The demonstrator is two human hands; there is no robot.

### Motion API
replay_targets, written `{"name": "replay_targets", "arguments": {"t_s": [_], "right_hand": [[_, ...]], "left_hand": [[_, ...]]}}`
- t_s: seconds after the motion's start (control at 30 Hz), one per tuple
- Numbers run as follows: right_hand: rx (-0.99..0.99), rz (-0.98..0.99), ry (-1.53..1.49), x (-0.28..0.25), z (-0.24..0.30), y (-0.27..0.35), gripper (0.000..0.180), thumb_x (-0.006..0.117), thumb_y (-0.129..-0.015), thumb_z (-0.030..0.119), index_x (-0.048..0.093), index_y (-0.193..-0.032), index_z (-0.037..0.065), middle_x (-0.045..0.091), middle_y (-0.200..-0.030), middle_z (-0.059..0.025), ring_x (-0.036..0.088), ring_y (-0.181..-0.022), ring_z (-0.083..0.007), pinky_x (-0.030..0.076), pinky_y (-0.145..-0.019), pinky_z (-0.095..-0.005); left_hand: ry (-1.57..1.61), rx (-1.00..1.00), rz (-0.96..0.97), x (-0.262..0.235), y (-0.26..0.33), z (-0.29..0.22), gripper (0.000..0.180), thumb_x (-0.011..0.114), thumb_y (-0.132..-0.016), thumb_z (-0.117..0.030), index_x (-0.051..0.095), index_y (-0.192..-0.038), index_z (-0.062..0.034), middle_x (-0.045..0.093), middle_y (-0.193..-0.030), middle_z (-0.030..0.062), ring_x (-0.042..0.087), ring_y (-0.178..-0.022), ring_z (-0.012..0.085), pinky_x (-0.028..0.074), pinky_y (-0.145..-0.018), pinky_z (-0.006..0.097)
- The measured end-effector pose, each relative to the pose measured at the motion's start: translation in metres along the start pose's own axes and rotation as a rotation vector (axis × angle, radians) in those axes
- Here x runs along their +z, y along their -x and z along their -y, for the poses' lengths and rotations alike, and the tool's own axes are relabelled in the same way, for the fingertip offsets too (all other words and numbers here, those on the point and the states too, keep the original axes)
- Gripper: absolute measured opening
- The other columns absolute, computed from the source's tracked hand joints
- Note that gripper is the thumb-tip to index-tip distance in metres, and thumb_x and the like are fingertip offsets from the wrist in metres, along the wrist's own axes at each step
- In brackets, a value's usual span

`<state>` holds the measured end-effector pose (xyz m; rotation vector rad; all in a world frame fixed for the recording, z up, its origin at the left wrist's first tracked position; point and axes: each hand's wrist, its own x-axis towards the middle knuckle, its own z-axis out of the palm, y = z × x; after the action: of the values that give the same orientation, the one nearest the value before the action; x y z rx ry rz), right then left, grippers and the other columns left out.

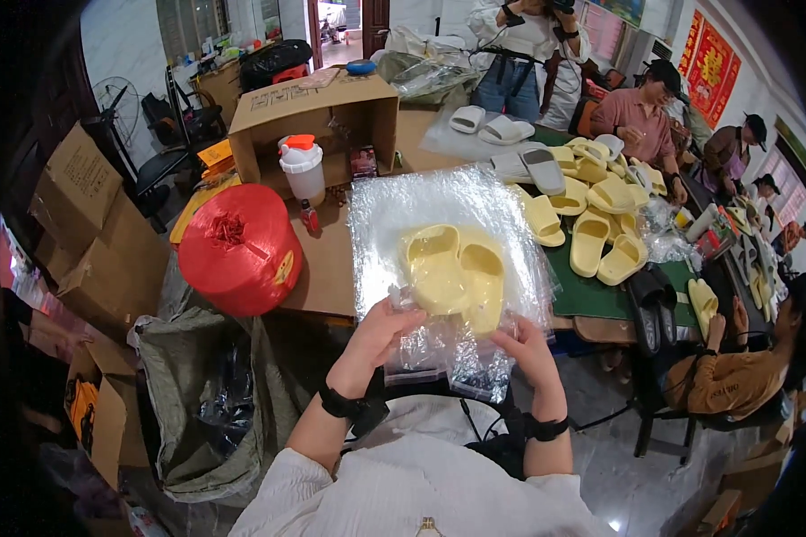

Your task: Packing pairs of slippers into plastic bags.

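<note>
A pair of pale yellow slide sandals point(482, 277) lies side by side inside a clear plastic bag point(418, 347), near the table's front edge. At the bag's lower left, my left hand point(378, 338) pinches the plastic, its thumb pointing in toward the sandals. My right hand point(528, 351) grips the bag's lower right side with thumb and fingers; some of its fingers are hidden. Beneath the bagged pair is a stack of shiny clear plastic bags point(376, 215). Loose plastic hangs over the table edge between my hands.
A big red twine roll point(240, 251) and an open cardboard box point(313, 98) are on the left, with a white tub point(303, 168) by the box. More yellow slides point(591, 242) pile up on the right. A woven sack point(206, 403) stands below left. Several people sit at right.
</note>
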<state>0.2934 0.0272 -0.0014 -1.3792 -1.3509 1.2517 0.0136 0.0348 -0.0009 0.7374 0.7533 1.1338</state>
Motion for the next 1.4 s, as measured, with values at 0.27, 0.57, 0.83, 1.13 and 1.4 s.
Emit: {"name": "replay_targets", "arguments": {"t_s": [0.27,0.57,0.83,1.13,1.4], "right_hand": [[0.070,0.379,-0.383,-0.020,-0.009,0.001,0.039,0.073,-0.084,0.008,0.063,-0.120,-0.004,0.069,-0.109,-0.0048,0.063,-0.096,-0.0116,0.049,-0.086,-0.0265],[-0.088,0.209,-0.117,-0.029,0.010,0.000,0.019,0.064,-0.089,0.000,0.066,-0.108,-0.001,0.072,-0.093,-0.0052,0.065,-0.084,-0.0109,0.051,-0.075,-0.0240],[-0.325,0.010,-0.317,-0.009,0.004,-0.013,0.008,0.055,-0.097,0.005,0.060,-0.102,0.002,0.068,-0.093,-0.0055,0.068,-0.083,-0.0153,0.056,-0.076,-0.0283],[-0.113,-0.180,-0.721,0.010,0.007,-0.007,0.009,0.062,-0.095,0.010,0.057,-0.094,0.003,0.063,-0.088,-0.0051,0.063,-0.078,-0.0144,0.055,-0.076,-0.0293],[-0.053,-0.196,-0.210,0.015,-0.041,-0.020,0.028,0.078,-0.081,0.016,0.052,-0.086,0.006,0.052,-0.077,0.0012,0.048,-0.070,-0.0072,0.040,-0.060,-0.0239]], "left_hand": [[-0.414,-0.002,0.160,0.001,0.035,-0.045,0.039,0.075,-0.083,-0.007,0.060,-0.119,0.0019,0.067,-0.103,0.0035,0.061,-0.094,0.0106,0.049,-0.084,0.026],[-1.025,0.325,-0.085,-0.030,0.039,-0.042,0.027,0.078,-0.079,-0.024,0.069,-0.076,0.0011,0.055,-0.060,0.0117,0.049,-0.054,0.0145,0.037,-0.051,0.033],[-1.090,0.395,-0.262,-0.009,0.036,-0.051,0.016,0.069,-0.086,-0.014,0.070,-0.083,0.0020,0.060,-0.062,0.0113,0.061,-0.059,0.0155,0.044,-0.055,0.031],[-0.488,0.497,0.017,-0.012,0.026,-0.003,0.019,0.059,-0.089,0.007,0.057,-0.108,0.0056,0.053,-0.123,0.0105,0.065,-0.105,0.0166,0.051,-0.089,0.027],[-0.361,0.250,-0.229,0.002,0.015,0.026,0.028,0.073,-0.086,-0.002,0.055,-0.107,-0.0028,0.062,-0.091,0.0038,0.063,-0.081,0.0104,0.055,-0.071,0.026]]}}
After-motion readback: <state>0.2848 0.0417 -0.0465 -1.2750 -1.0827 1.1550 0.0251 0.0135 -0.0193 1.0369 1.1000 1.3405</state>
